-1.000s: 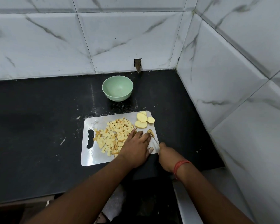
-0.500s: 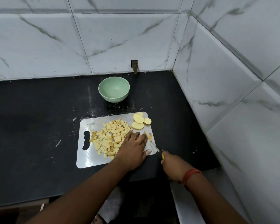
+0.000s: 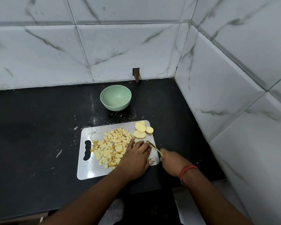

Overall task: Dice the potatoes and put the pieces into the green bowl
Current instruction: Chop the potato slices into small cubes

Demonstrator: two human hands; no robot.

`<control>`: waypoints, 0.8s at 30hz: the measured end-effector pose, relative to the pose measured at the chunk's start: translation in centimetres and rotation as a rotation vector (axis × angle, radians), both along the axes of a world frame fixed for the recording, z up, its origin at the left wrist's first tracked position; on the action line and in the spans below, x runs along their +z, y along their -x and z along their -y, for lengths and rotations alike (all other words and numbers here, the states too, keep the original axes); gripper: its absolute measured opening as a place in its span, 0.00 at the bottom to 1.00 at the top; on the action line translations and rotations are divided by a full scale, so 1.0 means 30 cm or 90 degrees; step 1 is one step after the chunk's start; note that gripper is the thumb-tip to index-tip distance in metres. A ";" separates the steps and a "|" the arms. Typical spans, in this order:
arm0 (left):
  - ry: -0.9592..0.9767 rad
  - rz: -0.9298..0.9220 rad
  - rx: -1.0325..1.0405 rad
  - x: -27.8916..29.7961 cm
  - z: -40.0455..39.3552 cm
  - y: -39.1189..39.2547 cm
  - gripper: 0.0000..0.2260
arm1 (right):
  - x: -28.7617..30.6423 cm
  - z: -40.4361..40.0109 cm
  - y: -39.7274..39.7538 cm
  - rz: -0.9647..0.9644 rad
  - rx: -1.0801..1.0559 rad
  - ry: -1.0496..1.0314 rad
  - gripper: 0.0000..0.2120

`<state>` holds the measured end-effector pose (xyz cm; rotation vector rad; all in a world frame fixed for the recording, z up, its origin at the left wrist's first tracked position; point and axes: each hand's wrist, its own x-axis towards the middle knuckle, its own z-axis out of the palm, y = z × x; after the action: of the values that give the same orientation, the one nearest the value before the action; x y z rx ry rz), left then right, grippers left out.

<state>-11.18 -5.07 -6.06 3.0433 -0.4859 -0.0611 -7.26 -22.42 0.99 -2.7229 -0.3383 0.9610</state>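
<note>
Since half a second before, the right hand [image 3: 173, 162] had slid the knife [image 3: 153, 146] forward again, tip beside the left hand [image 3: 135, 157]. Left hand lay flat, fingers straight, pressing a potato piece I couldn't see; right hand gripped the yellow handle. Fingertips sat right next to the blade, so one slip meant a nick. The dice pile [image 3: 113, 146] crowded the cutting board [image 3: 88, 172], slices [image 3: 140, 130] waited behind it, and the green bowl [image 3: 115, 98] stood empty farther back on the counter [image 3: 31, 135].
</note>
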 end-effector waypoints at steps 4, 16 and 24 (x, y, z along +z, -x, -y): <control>0.014 0.043 -0.029 -0.004 -0.005 -0.001 0.30 | 0.014 0.014 -0.027 0.034 -0.047 -0.064 0.04; -0.031 0.076 -0.056 -0.025 -0.007 -0.047 0.30 | -0.012 0.043 0.018 0.031 -0.124 -0.151 0.07; -0.006 0.119 -0.060 -0.053 -0.041 -0.033 0.28 | -0.035 0.028 0.032 0.018 -0.101 -0.093 0.06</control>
<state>-10.21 -3.84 -7.64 3.0492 -0.6420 0.2183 -8.23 -23.27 -0.06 -2.5883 -0.1865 0.8222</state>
